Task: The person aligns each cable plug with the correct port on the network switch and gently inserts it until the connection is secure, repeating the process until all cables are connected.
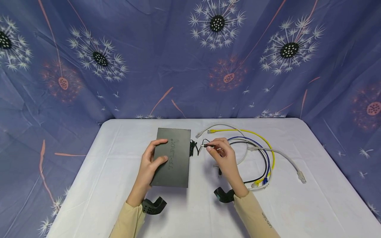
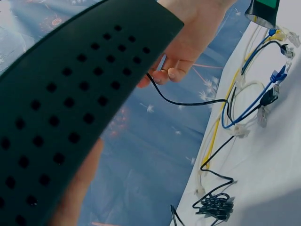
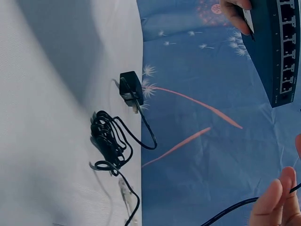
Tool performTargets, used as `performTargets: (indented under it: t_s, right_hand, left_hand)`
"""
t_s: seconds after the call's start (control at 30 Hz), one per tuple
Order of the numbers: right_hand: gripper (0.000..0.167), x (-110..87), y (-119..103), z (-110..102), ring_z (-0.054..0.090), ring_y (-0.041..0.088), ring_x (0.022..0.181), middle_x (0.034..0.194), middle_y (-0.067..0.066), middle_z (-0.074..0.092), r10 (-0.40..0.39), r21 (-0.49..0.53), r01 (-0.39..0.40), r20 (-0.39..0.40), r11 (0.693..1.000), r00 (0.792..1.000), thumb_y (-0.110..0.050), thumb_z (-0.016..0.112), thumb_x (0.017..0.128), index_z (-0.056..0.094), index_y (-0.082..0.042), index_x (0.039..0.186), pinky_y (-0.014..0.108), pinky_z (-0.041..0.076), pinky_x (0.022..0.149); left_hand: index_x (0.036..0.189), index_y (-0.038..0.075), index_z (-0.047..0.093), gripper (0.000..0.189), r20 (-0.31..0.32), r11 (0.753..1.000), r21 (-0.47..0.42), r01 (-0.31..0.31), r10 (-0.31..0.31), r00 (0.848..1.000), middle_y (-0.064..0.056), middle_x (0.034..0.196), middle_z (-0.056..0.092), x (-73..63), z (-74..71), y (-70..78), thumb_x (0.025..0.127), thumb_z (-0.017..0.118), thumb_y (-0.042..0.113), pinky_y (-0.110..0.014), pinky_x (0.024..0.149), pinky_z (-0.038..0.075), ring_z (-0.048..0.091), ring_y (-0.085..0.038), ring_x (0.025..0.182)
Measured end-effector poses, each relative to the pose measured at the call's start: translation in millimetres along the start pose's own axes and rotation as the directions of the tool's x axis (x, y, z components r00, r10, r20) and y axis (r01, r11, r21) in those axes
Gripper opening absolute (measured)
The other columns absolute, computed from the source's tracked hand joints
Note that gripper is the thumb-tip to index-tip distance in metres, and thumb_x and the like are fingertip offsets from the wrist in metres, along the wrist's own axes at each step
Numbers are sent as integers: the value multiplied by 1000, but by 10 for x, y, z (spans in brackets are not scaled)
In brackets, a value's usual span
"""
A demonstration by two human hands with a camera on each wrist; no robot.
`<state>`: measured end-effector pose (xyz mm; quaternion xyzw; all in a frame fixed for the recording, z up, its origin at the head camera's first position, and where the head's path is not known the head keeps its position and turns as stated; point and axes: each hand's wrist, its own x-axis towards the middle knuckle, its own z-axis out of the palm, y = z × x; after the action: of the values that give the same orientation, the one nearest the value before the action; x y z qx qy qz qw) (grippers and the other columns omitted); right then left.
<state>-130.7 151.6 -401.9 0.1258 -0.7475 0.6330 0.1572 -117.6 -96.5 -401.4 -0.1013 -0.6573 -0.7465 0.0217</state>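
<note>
A flat dark network switch (image 1: 175, 172), marked with a TP-LINK logo, is held above the white table by my left hand (image 1: 146, 168), whose fingers and thumb grip its left side. Its row of ports shows in the right wrist view, where the switch (image 3: 268, 61) is partly cut off; perforations fill its near side in the left wrist view. My right hand (image 1: 224, 155) pinches the slim plug (image 1: 205, 145) of a black power cord, to the right of the switch and apart from it. That cord runs to a coiled bundle (image 3: 110, 141) by the black power adapter (image 3: 130, 89).
Several network cables lie looped on the right of the table: a yellow cable (image 1: 272, 148), a blue cable (image 1: 269, 162), a black one and grey ones. One grey cable (image 1: 285, 153) stretches farther right. A patterned blue curtain (image 1: 160, 59) hangs behind the table (image 1: 119, 138).
</note>
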Motion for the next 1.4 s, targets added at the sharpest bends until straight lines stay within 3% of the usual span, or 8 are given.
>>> performTargets:
  t_s: [0.3,0.57,1.4]
  right_hand:
    - [11,34,13,-20,46,14,81,97,10,57,-28,11,28,-15,1000,999,0,65,87,68,4,97,22,40,71]
    - [13,37,-326,13,50,12,78,90,18,58,-62,-1,62,2,998,998,7,61,87,66,11,98,24,41,71]
    - [13,120,-451,71,52,18,78,91,19,61,-78,-57,78,12,995,997,4,63,87,67,10,99,22,43,69]
  left_hand:
    - [131,8,52,50,42,1000,-13,2,-2,999,-10,132,45,-17,33,15,82,56,-4,-45,88,35,44,-28,110]
    - [132,8,51,49,77,1000,-18,4,-3,997,-13,129,46,-34,38,35,84,56,-2,-41,84,39,45,-31,107]
    - [132,9,51,50,126,999,-33,-22,26,992,-15,128,46,-46,100,68,83,57,-2,-39,84,41,44,-32,107]
